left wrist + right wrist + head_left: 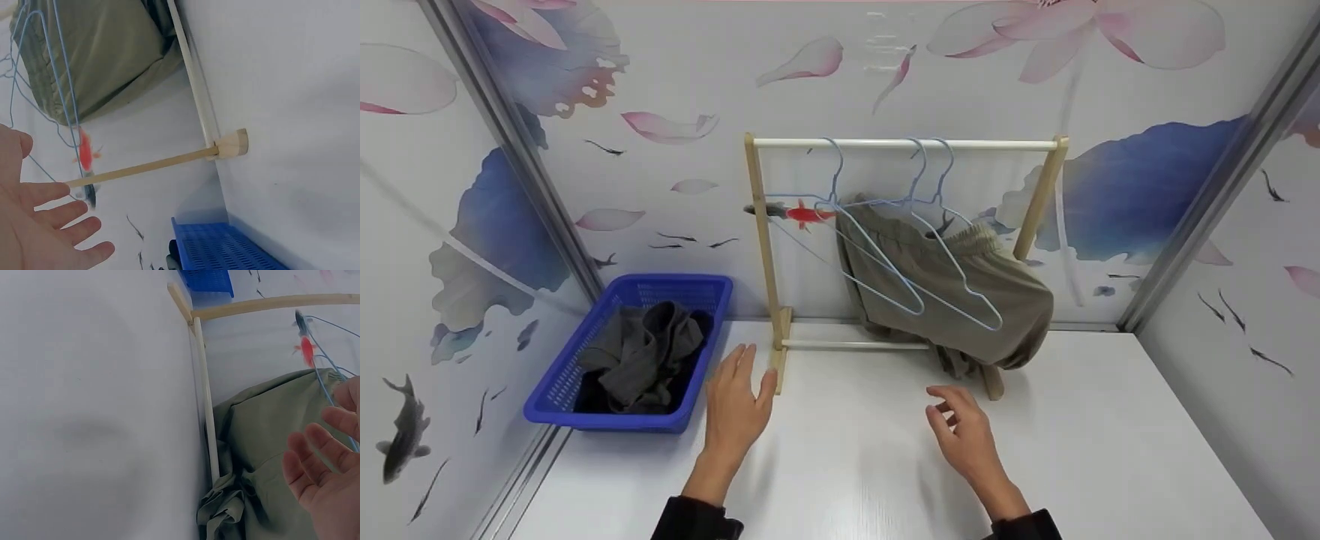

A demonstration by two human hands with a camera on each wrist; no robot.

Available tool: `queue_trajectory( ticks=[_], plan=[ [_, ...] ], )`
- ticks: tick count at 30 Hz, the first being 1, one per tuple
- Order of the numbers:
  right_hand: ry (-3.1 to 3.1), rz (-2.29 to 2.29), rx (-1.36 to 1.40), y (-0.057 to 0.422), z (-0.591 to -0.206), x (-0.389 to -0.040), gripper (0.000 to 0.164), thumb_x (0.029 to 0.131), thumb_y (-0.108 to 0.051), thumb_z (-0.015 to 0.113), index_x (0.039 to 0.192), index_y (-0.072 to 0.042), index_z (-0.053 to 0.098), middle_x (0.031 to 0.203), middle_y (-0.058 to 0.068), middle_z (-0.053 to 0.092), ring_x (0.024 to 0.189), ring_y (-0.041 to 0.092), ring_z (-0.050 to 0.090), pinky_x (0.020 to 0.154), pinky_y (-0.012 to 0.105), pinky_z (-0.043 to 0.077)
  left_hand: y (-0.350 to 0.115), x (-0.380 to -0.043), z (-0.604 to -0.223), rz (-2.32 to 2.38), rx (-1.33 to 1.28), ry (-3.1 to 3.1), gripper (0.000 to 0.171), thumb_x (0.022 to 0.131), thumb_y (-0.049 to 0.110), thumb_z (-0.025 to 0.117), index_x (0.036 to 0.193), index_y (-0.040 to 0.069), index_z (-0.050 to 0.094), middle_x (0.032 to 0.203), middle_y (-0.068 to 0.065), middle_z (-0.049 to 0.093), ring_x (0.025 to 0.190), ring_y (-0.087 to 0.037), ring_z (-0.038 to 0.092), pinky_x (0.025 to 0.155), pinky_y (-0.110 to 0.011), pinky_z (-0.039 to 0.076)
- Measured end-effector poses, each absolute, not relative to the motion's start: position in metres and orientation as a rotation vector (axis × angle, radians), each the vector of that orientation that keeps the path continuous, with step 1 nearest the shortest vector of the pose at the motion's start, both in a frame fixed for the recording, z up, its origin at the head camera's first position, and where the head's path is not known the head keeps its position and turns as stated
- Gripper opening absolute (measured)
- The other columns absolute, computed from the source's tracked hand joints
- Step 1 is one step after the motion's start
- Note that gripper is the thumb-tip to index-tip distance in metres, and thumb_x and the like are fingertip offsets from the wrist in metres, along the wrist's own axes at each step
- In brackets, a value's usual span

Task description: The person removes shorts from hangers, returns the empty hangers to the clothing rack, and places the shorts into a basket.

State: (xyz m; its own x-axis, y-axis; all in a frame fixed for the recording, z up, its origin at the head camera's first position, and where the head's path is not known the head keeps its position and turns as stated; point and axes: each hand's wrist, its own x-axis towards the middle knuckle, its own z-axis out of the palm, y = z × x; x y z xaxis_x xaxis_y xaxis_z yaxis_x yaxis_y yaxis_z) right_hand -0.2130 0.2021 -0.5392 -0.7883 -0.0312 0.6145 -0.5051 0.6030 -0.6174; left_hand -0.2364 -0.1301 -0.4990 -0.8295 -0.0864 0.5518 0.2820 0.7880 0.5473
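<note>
My left hand (pixel 737 409) is held over the table between the blue basket and the rack's left foot, fingers extended and holding nothing. To the right, my right hand (pixel 966 435) hovers with its fingers loosely bent and nothing in them. Olive-green trousers or shorts (pixel 952 277) with an elastic waistband hang on the wooden rack (pixel 769 247), their lower part bunched near its right foot. Light blue wire hangers (pixel 885 262) hook over the white top bar, in front of the garment. How the garment is fixed to a hanger is hidden.
At the left stands a blue plastic basket (pixel 701 382) with dark grey and black clothes (pixel 641 360) in it. The white table (pixel 855 465) runs back to a wall panel printed with lotus and fish. Metal-framed panels flank both sides.
</note>
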Motion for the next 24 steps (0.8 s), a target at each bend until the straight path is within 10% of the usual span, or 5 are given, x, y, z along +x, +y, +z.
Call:
queue_trajectory(
  ticks=[24],
  plan=[
    [-2.303,1.033,0.425,0.23,-0.532,-0.218,0.026,0.092,0.006,0.069,0.117,-0.001,0.071,0.111,0.01,0.068,0.084,0.021,0.069,0.066,0.029,0.054,-0.087,-0.219,-0.541,-0.805,-0.348,-2.416,0.052,0.098,0.022,0.067,0.141,-0.006,0.058,0.141,-0.026,0.057,0.129,-0.045,0.056,0.106,-0.062,0.043]
  ],
)
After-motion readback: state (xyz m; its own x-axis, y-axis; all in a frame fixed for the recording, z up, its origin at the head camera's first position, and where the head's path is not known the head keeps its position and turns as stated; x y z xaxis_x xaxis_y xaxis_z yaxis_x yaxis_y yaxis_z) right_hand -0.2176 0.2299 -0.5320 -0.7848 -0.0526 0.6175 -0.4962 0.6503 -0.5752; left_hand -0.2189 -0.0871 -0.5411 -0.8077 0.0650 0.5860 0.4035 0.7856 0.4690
